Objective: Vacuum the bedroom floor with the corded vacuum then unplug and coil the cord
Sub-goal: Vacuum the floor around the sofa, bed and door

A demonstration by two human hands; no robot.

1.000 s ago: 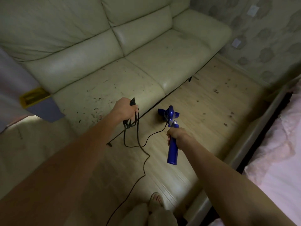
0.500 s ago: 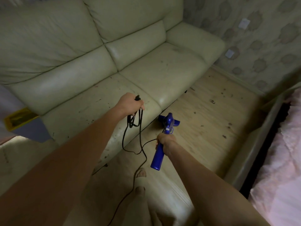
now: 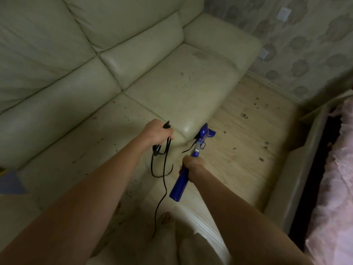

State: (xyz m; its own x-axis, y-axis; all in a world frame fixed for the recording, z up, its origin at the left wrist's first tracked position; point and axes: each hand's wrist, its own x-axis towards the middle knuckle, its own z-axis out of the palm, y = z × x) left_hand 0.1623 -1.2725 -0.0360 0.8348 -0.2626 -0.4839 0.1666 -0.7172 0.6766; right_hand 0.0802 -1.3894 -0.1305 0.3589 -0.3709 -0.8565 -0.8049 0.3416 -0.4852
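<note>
Your right hand (image 3: 192, 163) is wrapped around the handle of the blue vacuum (image 3: 191, 161), with its nozzle end down near the floor (image 3: 248, 142) at the front corner of the sofa (image 3: 172, 88). Your left hand (image 3: 156, 131) grips a bunch of black cord (image 3: 162, 161): a few loops hang from your fist, a dark tip pokes out above it, and a long tail drops down past your foot (image 3: 167, 218).

By the look of it, you are in the vacuuming part, and it is far from finished. Dark crumbs and bits still lie scattered on the boards between the sofa and the bed (image 3: 336, 169), most of them toward the wall (image 3: 305, 54). Specks also dot the sofa seat, though the task only asks for the floor.

Whether the vacuum is plugged in cannot be told: the tail of the cord runs out of view at the bottom, and the tip above your left hand is too blurred to call a plug. Two plates on the wall may be sockets; nothing is seen going into them.

Left to do, as far as this shows: clear the debris, unplug if it is plugged, and gather the loose tail into a proper coil. The loops you hold are only a start.
</note>
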